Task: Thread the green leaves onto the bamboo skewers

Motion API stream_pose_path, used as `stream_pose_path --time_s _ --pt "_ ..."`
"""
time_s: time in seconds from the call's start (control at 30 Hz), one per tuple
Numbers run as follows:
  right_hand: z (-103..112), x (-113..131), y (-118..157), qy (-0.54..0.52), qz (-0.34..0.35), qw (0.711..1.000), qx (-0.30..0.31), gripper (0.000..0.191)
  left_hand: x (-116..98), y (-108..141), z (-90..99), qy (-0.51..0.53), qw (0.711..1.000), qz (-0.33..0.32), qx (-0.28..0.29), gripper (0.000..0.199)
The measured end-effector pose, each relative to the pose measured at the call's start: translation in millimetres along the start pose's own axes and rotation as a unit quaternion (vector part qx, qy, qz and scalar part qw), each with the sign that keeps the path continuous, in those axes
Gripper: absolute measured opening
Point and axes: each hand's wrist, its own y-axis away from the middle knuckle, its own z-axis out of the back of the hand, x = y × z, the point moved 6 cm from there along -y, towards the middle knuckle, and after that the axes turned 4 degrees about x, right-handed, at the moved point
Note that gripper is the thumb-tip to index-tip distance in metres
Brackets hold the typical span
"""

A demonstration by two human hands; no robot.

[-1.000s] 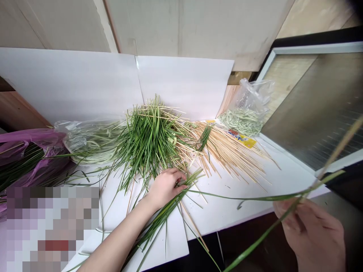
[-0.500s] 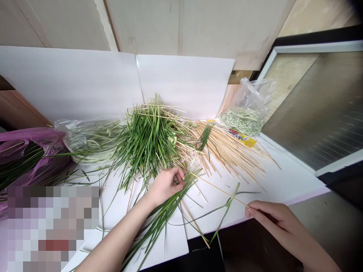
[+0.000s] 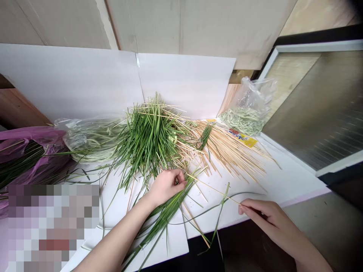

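Observation:
My left hand [image 3: 166, 186] is shut around a bunch of long green grass blades [image 3: 163, 219] that trail down over the white sheet. A thin bamboo skewer [image 3: 212, 189] runs from that hand towards my right hand [image 3: 255, 215], whose fingertips pinch its far end at the table's front edge. A loose green blade [image 3: 221, 207] lies across the skewer. Behind my left hand sits a large heap of green blades mixed with skewers [image 3: 151, 141]. A spread of bare skewers [image 3: 229, 155] lies to its right.
A clear plastic bag of pale green trimmings [image 3: 244, 113] stands at the back right, beside a yellow packet [image 3: 244, 139]. A plastic bag of greens [image 3: 90, 139] and a purple-wrapped bundle [image 3: 28, 155] lie at the left. A pixelated patch hides the lower left. A framed glass panel [image 3: 312, 109] stands at the right.
Between the oldest frame and now, my right hand has dropped from holding a raised blade to the table's front edge, pinching the skewer. The loose blade now lies on the sheet. My left hand has barely moved.

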Motion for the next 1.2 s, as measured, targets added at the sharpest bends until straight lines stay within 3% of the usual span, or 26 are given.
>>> stream_pose_path --time_s 0.3,0.63,0.8,1.07,1.2 --pt "-3 -4 -1 -0.007 -0.001 1.0 0.0 0.031 10 -2 4.2 0.211 0.978 0.008 -0.002 0.02" --pt "-12 -12 -5 0.004 0.006 1.0 0.022 0.034 7 -3 7.4 0.465 0.885 0.011 -0.03 0.02" --pt "-14 -9 -6 0.011 0.008 1.0 0.017 0.035 7 -2 10.8 0.471 0.881 0.01 -0.056 0.028" --pt "-17 -14 -10 -0.02 0.003 1.0 0.016 0.032 3 -1 14.0 0.43 0.899 0.006 -0.078 0.027" --pt "-20 -17 -9 -0.034 -0.008 0.999 0.026 0.03 3 -1 13.4 0.444 0.893 0.009 -0.076 0.025"
